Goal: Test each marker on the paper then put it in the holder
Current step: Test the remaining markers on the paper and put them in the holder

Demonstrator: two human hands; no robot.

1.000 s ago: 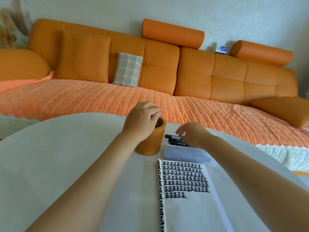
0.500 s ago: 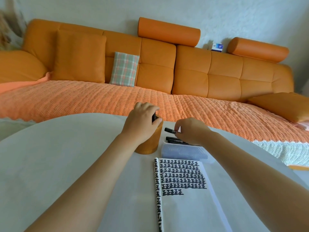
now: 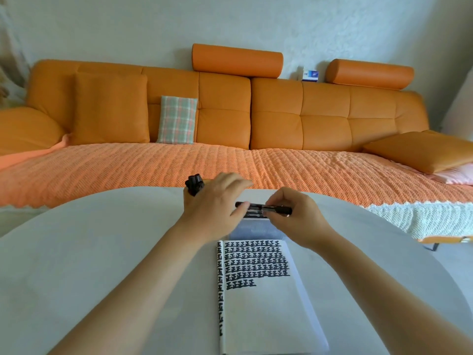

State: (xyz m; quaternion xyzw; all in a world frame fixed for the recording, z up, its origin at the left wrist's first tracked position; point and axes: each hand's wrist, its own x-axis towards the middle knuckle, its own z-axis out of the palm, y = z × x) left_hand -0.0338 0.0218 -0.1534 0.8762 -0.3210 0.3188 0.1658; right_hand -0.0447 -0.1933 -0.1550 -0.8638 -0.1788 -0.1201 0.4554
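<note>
My right hand [image 3: 294, 219] pinches a black marker [image 3: 266, 207] and holds it level above the translucent tray [image 3: 253, 230], where other black markers [image 3: 253, 214] lie. My left hand [image 3: 213, 208] is spread beside it, its thumb at the marker's left end and its fingers straight above. Several black markers [image 3: 194, 184] stick up behind my left hand; the wooden holder under them is hidden by that hand. The open paper pad [image 3: 263, 311], with rows of black test marks [image 3: 256, 262], lies in front of the tray.
Everything stands on a round pale grey table [image 3: 89, 252]. Behind the table runs an orange sofa [image 3: 281, 116] with a woven orange cover and a plaid cushion [image 3: 176, 120].
My left hand has left the holder and moved right to the marker. My right hand has lifted a marker out of the tray and holds it level.
</note>
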